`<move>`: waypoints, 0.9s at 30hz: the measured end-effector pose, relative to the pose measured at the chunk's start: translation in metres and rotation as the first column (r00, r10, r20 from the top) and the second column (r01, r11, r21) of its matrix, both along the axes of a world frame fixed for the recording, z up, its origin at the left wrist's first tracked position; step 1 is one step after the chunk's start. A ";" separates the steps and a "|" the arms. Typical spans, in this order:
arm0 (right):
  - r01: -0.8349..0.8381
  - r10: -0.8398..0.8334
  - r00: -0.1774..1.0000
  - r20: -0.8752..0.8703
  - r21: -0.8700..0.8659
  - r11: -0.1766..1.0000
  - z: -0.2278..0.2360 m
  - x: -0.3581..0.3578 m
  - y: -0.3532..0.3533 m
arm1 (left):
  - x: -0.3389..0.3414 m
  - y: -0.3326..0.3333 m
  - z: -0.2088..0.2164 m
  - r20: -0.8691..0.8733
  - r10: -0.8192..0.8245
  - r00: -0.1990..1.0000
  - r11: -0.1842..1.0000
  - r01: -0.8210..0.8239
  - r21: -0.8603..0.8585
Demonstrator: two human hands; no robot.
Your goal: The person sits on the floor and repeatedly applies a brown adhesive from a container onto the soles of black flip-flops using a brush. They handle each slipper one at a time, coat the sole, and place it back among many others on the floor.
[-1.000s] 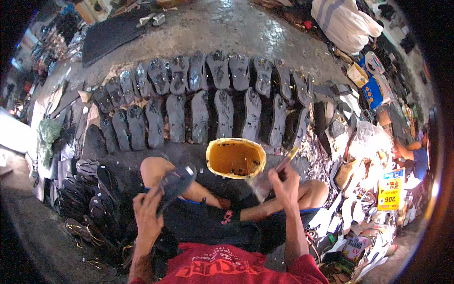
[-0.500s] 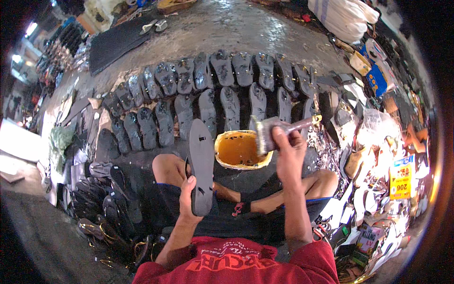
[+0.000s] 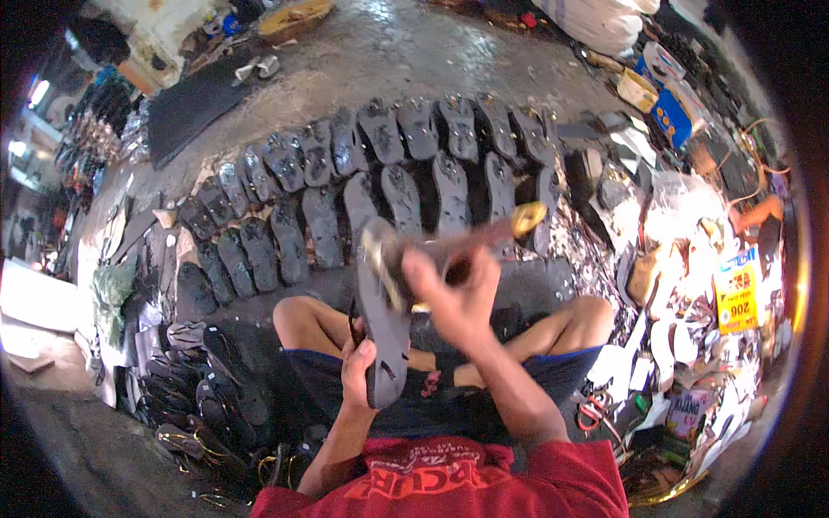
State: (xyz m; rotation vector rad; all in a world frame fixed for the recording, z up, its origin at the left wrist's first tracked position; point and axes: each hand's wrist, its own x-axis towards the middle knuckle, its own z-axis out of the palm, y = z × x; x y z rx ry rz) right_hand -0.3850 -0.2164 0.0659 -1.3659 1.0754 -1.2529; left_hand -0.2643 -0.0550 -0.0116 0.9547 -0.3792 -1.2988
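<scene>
My left hand (image 3: 357, 373) grips a dark grey flip-flop (image 3: 387, 337) near its lower end, with its underside facing up and slits showing in it. My right hand (image 3: 464, 298) is closed round the wooden handle of a wide, flat brush (image 3: 488, 235). The bristles, smeared by motion, lie over the upper half of the sole and appear to touch it. Behind my right hand, the tub of amber glue is almost wholly hidden; only a sliver of its pale rim (image 3: 420, 308) shows.
Two curved rows of dark flip-flops (image 3: 324, 229) lie soles up beyond my crossed legs. More sandals (image 3: 186, 388) are heaped at my left. Scraps, white cut-outs (image 3: 663, 345) and a yellow packet (image 3: 737, 293) crowd the right. A white sack (image 3: 596, 24) stands at the far right.
My right hand has brought the brush left from over the glue tub onto the sole. The flip-flop in my left hand has shifted slightly right and tilted. The view has shifted a little.
</scene>
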 end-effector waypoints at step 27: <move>0.275 -0.271 0.959 0.083 -0.040 0.961 0.004 0.000 0.015 | 0.013 -0.046 -0.002 -0.123 0.102 0.987 0.946 -0.135 -0.296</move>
